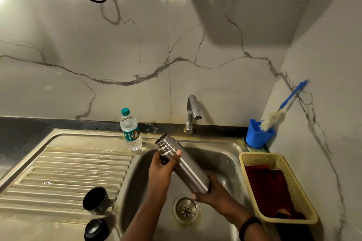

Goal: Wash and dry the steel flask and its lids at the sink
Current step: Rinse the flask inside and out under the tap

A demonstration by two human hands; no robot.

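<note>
Steel flask (184, 162), lidless, slants over the sink (225, 154), open mouth up-left toward the tap (193, 112), left hand (162, 170) gripping its neck, right hand (213, 191) cupping its base

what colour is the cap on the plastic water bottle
Teal green, on the plastic water bottle, seen clearly in the head view.

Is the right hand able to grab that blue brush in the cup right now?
Probably not yet. The right hand grips the bottom of the steel flask, so it is busy. The way to the bottle brush in the blue cup looks free otherwise.
</note>
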